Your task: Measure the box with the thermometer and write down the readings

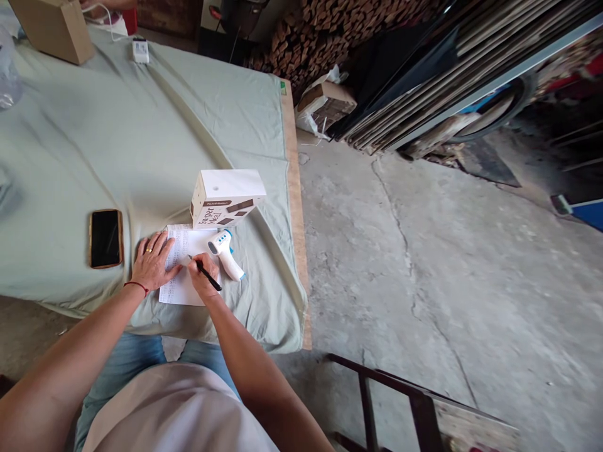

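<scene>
A sheet of paper (pixel 181 292) with handwriting down its left part lies on the cloth in front of me. My left hand (pixel 154 260) rests with fingers spread on the left edge of the paper. In my right hand (pixel 203 276) is a black pen (pixel 208 276), its tip at the paper and the fingers closed round it. Just right of the paper lies a white and blue infrared thermometer (pixel 227 254). A white "Super Meal" box (pixel 228 198) stands at the paper's far edge. Left of my left hand a smartphone (pixel 105 238) lies with a dark screen.
A pale green cloth (pixel 141 138) covers the table, whose wooden edge (pixel 298 232) shows at right. Far left are a cardboard box (pixel 54 31), a white charger (pixel 140 51) and part of another person's arm (pixel 110 5). A dark metal-framed seat (pixel 419 402) stands on the concrete floor.
</scene>
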Demonstrator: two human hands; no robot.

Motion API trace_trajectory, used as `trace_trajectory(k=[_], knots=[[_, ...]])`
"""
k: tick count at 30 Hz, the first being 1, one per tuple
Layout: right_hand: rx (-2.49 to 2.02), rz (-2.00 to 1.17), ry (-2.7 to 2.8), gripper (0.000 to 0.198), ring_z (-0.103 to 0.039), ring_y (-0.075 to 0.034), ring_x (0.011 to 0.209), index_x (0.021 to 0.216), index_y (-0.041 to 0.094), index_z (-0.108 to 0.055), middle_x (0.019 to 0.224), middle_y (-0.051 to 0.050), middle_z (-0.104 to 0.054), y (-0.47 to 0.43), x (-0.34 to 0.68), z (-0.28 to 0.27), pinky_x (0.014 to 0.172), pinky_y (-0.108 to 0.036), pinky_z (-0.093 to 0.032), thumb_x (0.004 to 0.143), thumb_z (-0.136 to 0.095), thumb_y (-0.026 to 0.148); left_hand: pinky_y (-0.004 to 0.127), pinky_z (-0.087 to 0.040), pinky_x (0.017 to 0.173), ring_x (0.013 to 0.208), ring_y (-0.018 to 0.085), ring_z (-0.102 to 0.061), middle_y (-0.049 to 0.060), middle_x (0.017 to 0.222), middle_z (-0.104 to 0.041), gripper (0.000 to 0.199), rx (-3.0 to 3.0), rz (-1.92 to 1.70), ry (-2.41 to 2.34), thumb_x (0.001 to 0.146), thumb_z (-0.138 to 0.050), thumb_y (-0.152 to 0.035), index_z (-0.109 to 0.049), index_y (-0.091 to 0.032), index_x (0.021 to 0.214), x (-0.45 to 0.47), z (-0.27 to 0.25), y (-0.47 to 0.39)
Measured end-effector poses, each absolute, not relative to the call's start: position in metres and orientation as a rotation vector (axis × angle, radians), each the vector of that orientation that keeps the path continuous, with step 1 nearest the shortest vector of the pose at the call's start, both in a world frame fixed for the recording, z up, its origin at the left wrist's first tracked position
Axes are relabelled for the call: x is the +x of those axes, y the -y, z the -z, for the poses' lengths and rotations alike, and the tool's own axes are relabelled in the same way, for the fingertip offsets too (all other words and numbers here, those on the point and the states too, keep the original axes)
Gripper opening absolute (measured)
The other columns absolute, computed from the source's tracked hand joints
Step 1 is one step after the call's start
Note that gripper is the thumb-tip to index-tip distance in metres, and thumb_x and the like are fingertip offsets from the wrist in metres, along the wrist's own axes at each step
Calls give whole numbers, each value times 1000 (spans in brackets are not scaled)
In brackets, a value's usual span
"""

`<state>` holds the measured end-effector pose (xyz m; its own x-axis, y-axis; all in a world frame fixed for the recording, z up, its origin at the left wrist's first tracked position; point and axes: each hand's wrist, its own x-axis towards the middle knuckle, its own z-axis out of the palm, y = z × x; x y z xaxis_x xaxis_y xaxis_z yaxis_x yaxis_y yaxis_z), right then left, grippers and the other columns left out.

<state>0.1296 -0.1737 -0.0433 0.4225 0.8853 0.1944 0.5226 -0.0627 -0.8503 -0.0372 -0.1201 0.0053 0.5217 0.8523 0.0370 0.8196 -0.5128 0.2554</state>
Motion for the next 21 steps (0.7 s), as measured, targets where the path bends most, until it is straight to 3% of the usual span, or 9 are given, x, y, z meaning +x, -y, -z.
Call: trace_trajectory(k=[15, 18, 21], knots=[[-1512, -373, 1180, 35, -68, -22, 86, 94, 21, -67, 91, -10, -72, 172, 126, 32, 79, -38, -59, 98, -47, 49, 58, -27, 125, 152, 36, -39, 17, 162, -46, 64, 2576, -310, -1444, 92, -58, -49, -54, -20, 149, -42, 0, 124], [-1456, -469, 1178, 43, -67, -21, 68, 96, 20, -70, 77, -6, -70, 176, 125, 28, 64, -36, -56, 100, -46, 55, 53, -36, 122, 145, 33, -48, 17, 154, -54, 57, 2548, -431, -1397, 93, -58, -44, -57, -19, 144, -51, 1, 130], [-1450, -540, 1124, 48, -58, -17, 49, 97, 19, -70, 58, 1, -60, 175, 120, 26, 51, -30, -47, 100, -45, 60, 48, -43, 117, 140, 31, -52, 21, 145, -58, 59, 2509, -673, -1448, 97, -50, -42, -50, -12, 148, -75, 3, 141]])
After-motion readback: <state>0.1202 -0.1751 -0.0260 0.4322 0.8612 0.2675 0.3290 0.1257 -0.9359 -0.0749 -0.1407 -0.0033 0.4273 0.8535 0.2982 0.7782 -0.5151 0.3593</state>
